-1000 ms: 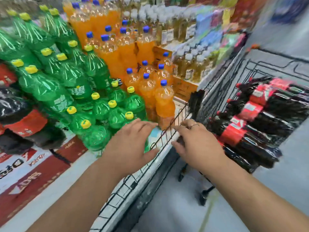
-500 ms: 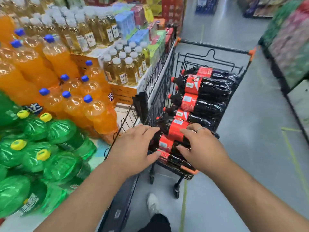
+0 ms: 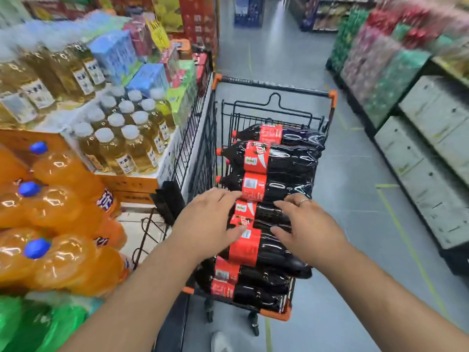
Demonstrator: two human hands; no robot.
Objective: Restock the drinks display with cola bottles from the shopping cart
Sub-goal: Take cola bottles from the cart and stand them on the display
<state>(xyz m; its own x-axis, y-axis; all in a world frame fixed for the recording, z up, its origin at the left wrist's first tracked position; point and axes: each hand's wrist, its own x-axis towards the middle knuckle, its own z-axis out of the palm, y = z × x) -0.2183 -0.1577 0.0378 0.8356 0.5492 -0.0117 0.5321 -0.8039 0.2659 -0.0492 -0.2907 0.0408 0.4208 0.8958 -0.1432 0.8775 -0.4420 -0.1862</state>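
A black wire shopping cart [image 3: 276, 85] with orange corners stands in the aisle, piled with several large cola bottles [image 3: 274, 161] lying on their sides, dark with red labels and red caps pointing left. My left hand [image 3: 208, 222] and my right hand [image 3: 307, 229] hover over the near bottles, fingers spread and relaxed, one on each side of a red-labelled cola bottle [image 3: 256, 214]. Neither hand grips anything; I cannot tell whether the fingertips touch the plastic.
The drinks display on the left holds orange soda bottles [image 3: 63, 212] with blue caps, green bottles [image 3: 38, 326] below, and yellow tea bottles [image 3: 121, 146] on a cardboard box. A black wire rack [image 3: 193, 138] edges the display beside the cart. Shelving [image 3: 416, 158] lines the right of the grey aisle.
My view has swung right from the display to the cart. Both hands moved from the display's wire edge to above the cola bottles in the cart.
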